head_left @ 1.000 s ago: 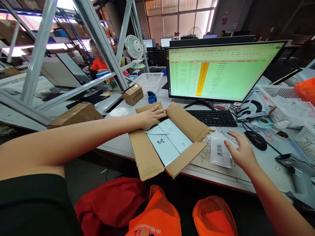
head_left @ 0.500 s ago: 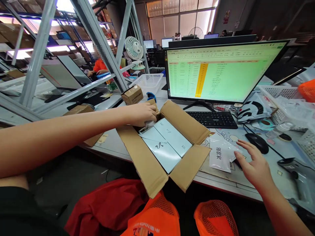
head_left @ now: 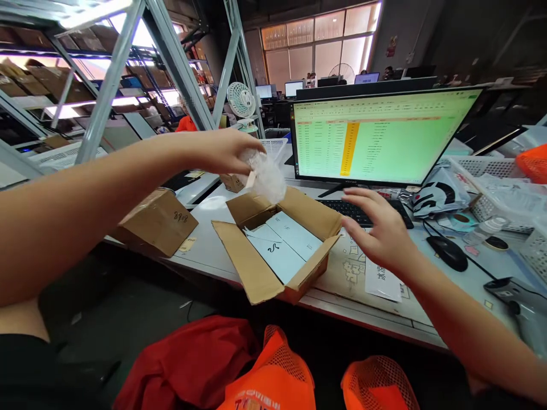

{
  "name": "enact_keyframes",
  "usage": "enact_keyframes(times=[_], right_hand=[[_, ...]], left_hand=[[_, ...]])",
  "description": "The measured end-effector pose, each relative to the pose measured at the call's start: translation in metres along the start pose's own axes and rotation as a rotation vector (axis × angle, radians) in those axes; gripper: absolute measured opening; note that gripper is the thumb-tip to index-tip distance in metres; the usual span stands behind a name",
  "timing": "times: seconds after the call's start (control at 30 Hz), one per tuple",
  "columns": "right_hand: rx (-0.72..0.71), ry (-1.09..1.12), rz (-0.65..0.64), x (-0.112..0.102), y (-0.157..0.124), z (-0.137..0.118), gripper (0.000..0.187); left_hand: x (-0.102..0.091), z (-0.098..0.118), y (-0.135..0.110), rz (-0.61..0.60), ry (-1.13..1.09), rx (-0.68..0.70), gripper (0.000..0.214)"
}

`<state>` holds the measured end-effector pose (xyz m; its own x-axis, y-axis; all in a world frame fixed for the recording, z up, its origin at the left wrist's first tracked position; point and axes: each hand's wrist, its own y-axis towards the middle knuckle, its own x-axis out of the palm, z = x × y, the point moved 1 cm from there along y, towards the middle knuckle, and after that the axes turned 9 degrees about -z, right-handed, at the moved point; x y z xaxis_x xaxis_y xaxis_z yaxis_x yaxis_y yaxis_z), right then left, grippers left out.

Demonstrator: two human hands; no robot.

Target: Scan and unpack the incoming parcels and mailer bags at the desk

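Observation:
An open cardboard box (head_left: pixel 256 273) sits at the desk's front edge with white flat boxes (head_left: pixel 282 247) inside. My left hand (head_left: pixel 222 151) is raised above the box, its fingers pinched on a crumpled wad of clear plastic wrap (head_left: pixel 267 176). To the right, my right hand (head_left: pixel 380 230) hovers open with fingers spread, just beside the box's right flap and over a white sachet (head_left: pixel 382 279) lying on the desk.
A monitor (head_left: pixel 380 134) with a green spreadsheet stands behind the box, a black keyboard (head_left: pixel 356 208) and mouse (head_left: pixel 448 253) before it. A closed carton (head_left: pixel 156 222) lies to the left. White baskets (head_left: pixel 491 188), a scanner (head_left: pixel 519 299) and orange mesh items (head_left: pixel 376 381) lie around. Metal shelving (head_left: pixel 111 74) rises at left.
My left hand has lifted from the box's back corner with the plastic wrap in it. My right hand has moved left and up, toward the box's right flap.

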<state>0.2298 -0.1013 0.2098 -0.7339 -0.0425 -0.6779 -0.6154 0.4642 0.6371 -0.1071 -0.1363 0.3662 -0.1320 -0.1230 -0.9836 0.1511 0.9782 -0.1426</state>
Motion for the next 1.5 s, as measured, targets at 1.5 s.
enact_keyframes(times=[1.5], right_hand=[[0.604,0.48,-0.393,0.068,-0.024,0.071,0.058]], left_hand=[[0.209,-0.035,-0.074,0.469,-0.954,-0.701,0.106]])
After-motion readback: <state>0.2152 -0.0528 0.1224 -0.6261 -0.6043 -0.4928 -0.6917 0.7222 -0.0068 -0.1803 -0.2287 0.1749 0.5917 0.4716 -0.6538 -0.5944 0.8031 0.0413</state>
